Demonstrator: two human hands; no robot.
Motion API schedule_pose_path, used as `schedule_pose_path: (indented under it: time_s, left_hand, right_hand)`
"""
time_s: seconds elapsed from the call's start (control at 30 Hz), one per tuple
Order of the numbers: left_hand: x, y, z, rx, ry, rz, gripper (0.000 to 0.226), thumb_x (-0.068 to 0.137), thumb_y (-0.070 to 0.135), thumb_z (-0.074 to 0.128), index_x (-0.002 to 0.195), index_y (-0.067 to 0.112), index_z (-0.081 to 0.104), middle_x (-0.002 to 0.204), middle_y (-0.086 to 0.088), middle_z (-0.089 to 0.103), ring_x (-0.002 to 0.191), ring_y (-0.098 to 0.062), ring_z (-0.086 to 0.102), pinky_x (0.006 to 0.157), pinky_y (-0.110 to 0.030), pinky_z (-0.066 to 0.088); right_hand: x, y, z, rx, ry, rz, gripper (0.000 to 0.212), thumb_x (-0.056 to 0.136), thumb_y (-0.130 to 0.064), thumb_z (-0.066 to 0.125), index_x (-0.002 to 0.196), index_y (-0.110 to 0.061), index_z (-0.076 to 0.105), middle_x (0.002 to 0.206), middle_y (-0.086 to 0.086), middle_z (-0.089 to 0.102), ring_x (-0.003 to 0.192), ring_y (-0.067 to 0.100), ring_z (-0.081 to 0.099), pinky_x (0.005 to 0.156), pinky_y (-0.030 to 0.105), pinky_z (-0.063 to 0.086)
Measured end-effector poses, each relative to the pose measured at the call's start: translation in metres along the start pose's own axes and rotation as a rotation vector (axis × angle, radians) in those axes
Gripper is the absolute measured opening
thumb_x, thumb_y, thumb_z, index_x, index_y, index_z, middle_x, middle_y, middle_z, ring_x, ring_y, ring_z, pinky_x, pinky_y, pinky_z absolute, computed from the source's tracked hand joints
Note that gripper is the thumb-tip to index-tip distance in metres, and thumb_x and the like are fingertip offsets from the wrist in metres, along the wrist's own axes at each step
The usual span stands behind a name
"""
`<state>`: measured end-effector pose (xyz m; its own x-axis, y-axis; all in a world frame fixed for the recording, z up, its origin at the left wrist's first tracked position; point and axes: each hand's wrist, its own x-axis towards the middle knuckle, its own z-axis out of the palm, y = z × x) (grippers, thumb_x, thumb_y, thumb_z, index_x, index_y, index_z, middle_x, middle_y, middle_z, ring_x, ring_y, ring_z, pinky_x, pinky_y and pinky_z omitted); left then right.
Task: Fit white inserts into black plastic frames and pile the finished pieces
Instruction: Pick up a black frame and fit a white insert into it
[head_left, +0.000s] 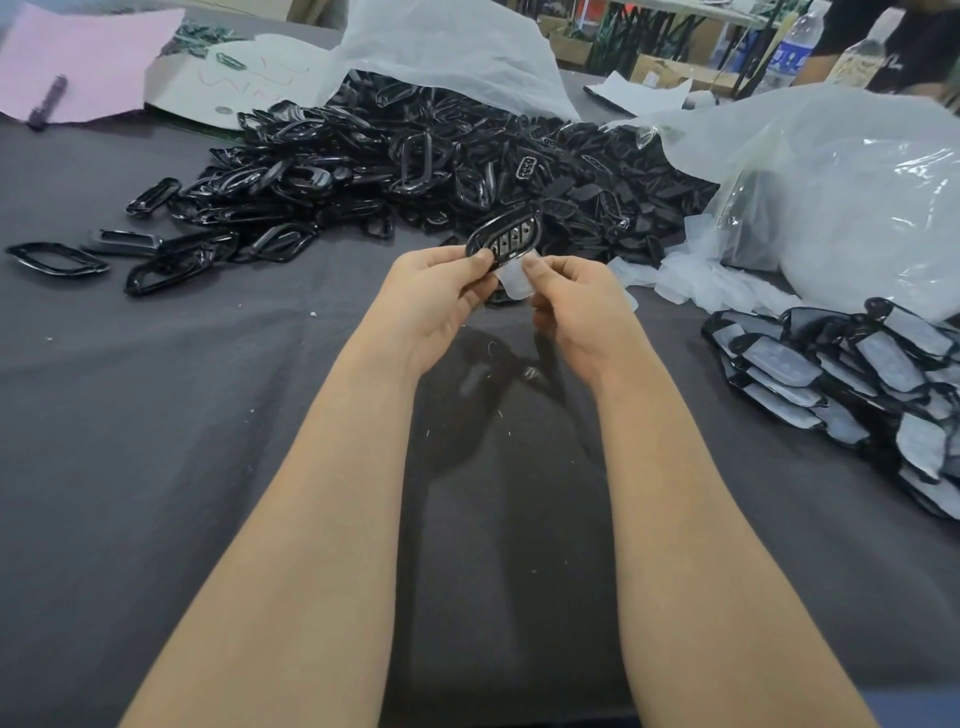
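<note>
White sheet (244, 78): pink hand-drawn strokes, over at the far left of the table (156, 415), and no letter comes clear.
Bottle label (790, 56): blue with pale print, far right edge, too blurred to read.
Readable text: none.

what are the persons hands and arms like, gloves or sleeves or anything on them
No gloves on the left hand or right hand, and no ring, watch or band shows. Both forearms are bare down to the picture's bottom edge, with no sleeve in view. The nails are short.
</note>
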<state>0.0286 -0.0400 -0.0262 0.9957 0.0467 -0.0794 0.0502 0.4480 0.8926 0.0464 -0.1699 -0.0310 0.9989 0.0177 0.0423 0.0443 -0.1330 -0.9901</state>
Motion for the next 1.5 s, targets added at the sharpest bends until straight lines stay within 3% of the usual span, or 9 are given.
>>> schedule_pose_path:
  time_s: [0.23, 0.33, 0.5, 0.63, 0.73, 0.83, 1.1, 1.3, 1.5]
  left_hand:
    - [0.002, -0.002, -0.001, -0.01, 0.034, 0.019, 0.022, 0.095, -0.004, 0.051, 0.079, 0.004, 0.065, 0.075, -0.002, 0.069, 0.072, -0.007, 0.065, 0.07, -0.015, 0.054]
    - [0.002, -0.003, -0.002, 0.087, 0.013, 0.045, 0.023, 0.096, -0.002, 0.051, 0.081, 0.006, 0.066, 0.074, 0.001, 0.071, 0.07, -0.004, 0.066, 0.07, -0.014, 0.053]
    - [0.003, -0.004, -0.002, 0.278, -0.014, 0.079, 0.019, 0.096, 0.0, 0.052, 0.09, 0.008, 0.068, 0.084, 0.0, 0.07, 0.072, -0.001, 0.066, 0.071, -0.015, 0.052]
    - [0.005, -0.006, -0.004, 0.443, 0.033, 0.094, 0.015, 0.094, 0.002, 0.056, 0.095, 0.01, 0.068, 0.09, -0.005, 0.07, 0.082, -0.011, 0.064, 0.09, -0.03, 0.055]
    - [0.006, -0.006, -0.003, 0.489, 0.037, 0.091, 0.015, 0.094, 0.004, 0.056, 0.101, 0.009, 0.069, 0.094, -0.005, 0.071, 0.087, -0.012, 0.066, 0.093, -0.033, 0.054]
    - [0.007, -0.007, -0.004, 0.508, 0.047, 0.08, 0.016, 0.094, 0.005, 0.056, 0.104, 0.008, 0.069, 0.097, -0.006, 0.072, 0.09, -0.014, 0.066, 0.095, -0.036, 0.053]
    - [0.009, -0.008, -0.005, 0.473, 0.079, 0.122, 0.018, 0.093, 0.003, 0.057, 0.087, 0.015, 0.068, 0.082, 0.0, 0.069, 0.071, -0.004, 0.061, 0.089, -0.031, 0.054]
    - [0.007, -0.008, -0.002, 0.461, 0.107, 0.148, 0.025, 0.094, 0.004, 0.057, 0.079, 0.021, 0.067, 0.078, 0.004, 0.068, 0.072, -0.003, 0.062, 0.084, -0.025, 0.054]
    - [0.005, -0.007, 0.001, 0.443, 0.144, 0.142, 0.017, 0.095, 0.006, 0.057, 0.087, 0.016, 0.068, 0.077, 0.005, 0.067, 0.062, 0.004, 0.059, 0.081, -0.023, 0.054]
  right_hand:
    - [-0.002, -0.003, 0.003, 0.341, -0.027, 0.039, 0.019, 0.094, -0.004, 0.055, 0.079, -0.016, 0.056, 0.076, -0.001, 0.059, 0.068, 0.007, 0.055, 0.058, 0.016, 0.047]
    - [-0.002, -0.001, 0.002, 0.154, 0.013, -0.071, 0.022, 0.088, 0.003, 0.059, 0.082, -0.017, 0.053, 0.08, 0.0, 0.058, 0.075, 0.01, 0.056, 0.065, 0.018, 0.05]
    - [-0.004, -0.001, -0.002, -0.141, 0.01, -0.147, 0.021, 0.083, -0.004, 0.065, 0.092, -0.021, 0.056, 0.083, -0.007, 0.063, 0.073, 0.001, 0.057, 0.065, 0.013, 0.049]
    - [-0.004, -0.001, -0.003, -0.22, -0.003, -0.112, 0.021, 0.082, -0.003, 0.065, 0.095, -0.017, 0.057, 0.088, 0.0, 0.066, 0.083, 0.013, 0.061, 0.08, 0.035, 0.052]
    - [-0.003, -0.001, -0.002, -0.216, 0.0, -0.084, 0.025, 0.082, -0.002, 0.064, 0.101, -0.016, 0.056, 0.092, 0.002, 0.067, 0.087, 0.016, 0.062, 0.083, 0.037, 0.052]
    - [-0.002, 0.0, -0.001, -0.245, -0.009, -0.092, 0.023, 0.081, -0.002, 0.065, 0.098, -0.016, 0.059, 0.089, 0.0, 0.066, 0.082, 0.012, 0.061, 0.078, 0.033, 0.05]
    - [0.001, 0.005, 0.001, -0.161, 0.029, -0.06, 0.011, 0.083, -0.007, 0.068, 0.088, -0.016, 0.063, 0.074, -0.005, 0.063, 0.062, 0.0, 0.054, 0.058, 0.013, 0.04]
    - [0.003, 0.007, 0.003, 0.008, 0.062, 0.033, 0.024, 0.081, -0.005, 0.072, 0.068, -0.017, 0.055, 0.053, -0.009, 0.057, 0.042, -0.004, 0.047, 0.049, 0.014, 0.036]
    - [0.003, 0.005, 0.004, 0.099, 0.08, 0.11, 0.024, 0.081, -0.008, 0.073, 0.065, -0.016, 0.057, 0.049, -0.008, 0.048, 0.05, 0.008, 0.04, 0.053, 0.021, 0.035]
